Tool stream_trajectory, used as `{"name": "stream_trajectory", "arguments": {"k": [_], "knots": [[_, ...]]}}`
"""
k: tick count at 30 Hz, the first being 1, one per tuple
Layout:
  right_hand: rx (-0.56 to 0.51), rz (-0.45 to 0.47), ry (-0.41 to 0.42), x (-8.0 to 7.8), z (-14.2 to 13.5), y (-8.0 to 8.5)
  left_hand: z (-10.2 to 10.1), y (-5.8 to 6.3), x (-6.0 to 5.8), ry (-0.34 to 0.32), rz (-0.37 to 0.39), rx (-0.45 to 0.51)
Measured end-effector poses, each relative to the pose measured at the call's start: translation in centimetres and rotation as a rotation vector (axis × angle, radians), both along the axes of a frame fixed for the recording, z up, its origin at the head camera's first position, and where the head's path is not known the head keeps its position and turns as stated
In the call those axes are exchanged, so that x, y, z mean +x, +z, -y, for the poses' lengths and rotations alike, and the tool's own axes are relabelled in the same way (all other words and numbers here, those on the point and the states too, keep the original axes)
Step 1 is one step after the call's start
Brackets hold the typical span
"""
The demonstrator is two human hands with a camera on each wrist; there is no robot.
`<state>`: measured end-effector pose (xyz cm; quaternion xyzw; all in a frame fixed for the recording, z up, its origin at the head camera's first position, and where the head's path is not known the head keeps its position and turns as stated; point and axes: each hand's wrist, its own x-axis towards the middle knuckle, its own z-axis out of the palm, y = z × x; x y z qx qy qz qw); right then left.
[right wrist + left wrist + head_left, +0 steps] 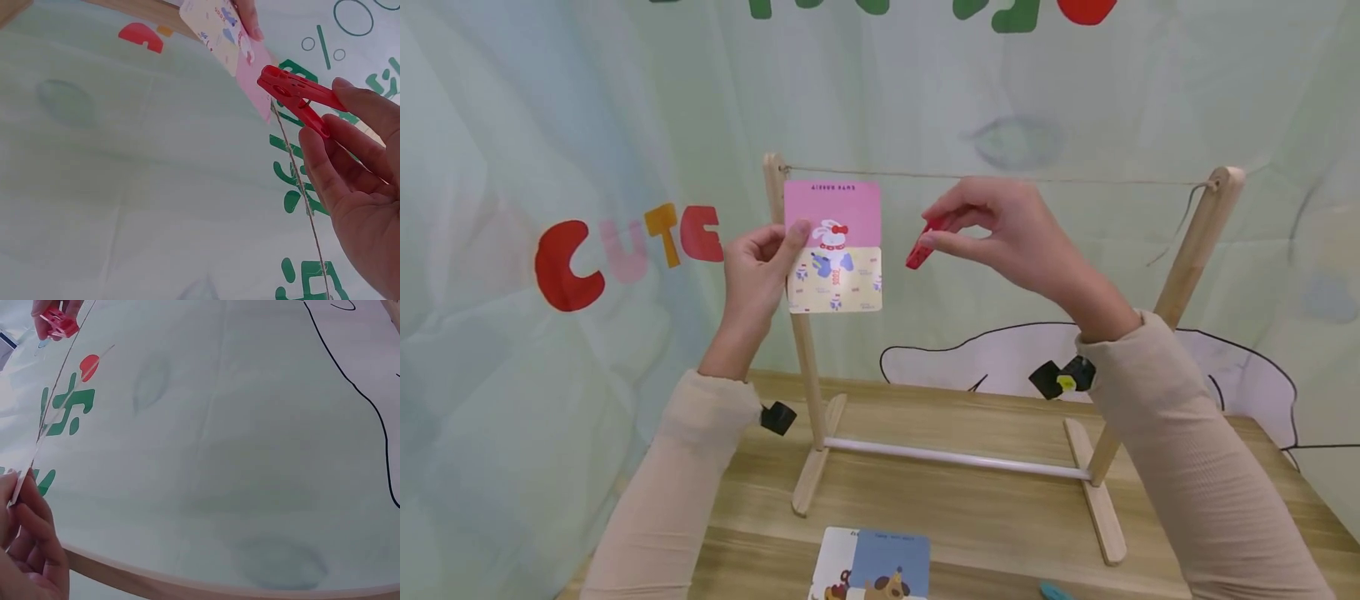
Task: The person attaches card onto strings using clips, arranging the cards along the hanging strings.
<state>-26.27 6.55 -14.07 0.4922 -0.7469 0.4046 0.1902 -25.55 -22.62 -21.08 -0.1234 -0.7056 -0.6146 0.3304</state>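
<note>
In the head view my left hand (760,271) pinches a card (846,212) by its left edge, thumb on the front. Pink above and cream below, the card bears a white rabbit, and its small print reads upside down. It overlaps the left end of a thin string (917,174). Right of the card, my right hand (1000,225) holds a red clothespin (919,250) between thumb and fingers, apart from the card. The right wrist view shows the clothespin (290,90) with its handles between thumb and fingers.
The string is tied between two wooden posts (1195,242) joined by a white rod (955,457) on a wood-grain table (970,533). A blue and white card (891,554) with cartoon animals lies in front, with a teal object (1055,591) to its right. Behind hangs a printed curtain (865,92).
</note>
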Motion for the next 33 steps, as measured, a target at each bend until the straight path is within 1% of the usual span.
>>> {"name": "stream_trajectory", "arguments": {"k": [4, 11, 15, 18, 22, 26, 33], "knots": [[0.018, -0.004, -0.03, 0.3, 0.4, 0.6, -0.3, 0.0, -0.2, 0.01, -0.01, 0.004], [0.048, -0.025, -0.086, 0.6, 1.0, 2.4, -0.6, 0.3, -0.5, 0.037, -0.033, 0.006], [0.052, -0.027, -0.107, 0.6, 1.4, 3.0, -0.6, 0.5, -0.5, 0.061, -0.04, -0.015], [0.044, -0.021, -0.146, 0.5, 1.6, 3.5, -0.8, 0.7, -0.5, 0.076, -0.05, -0.033], [0.032, -0.004, -0.217, 0.5, 2.0, 4.5, -0.9, 1.0, -0.5, 0.087, -0.05, -0.023], [-0.014, 0.039, -0.248, 0.4, 2.9, 5.5, -0.8, 1.2, -0.4, 0.099, -0.055, -0.007], [-0.182, 0.178, -0.27, 0.0, 4.3, 7.1, -0.7, 1.3, -0.1, 0.105, -0.061, -0.019]]}}
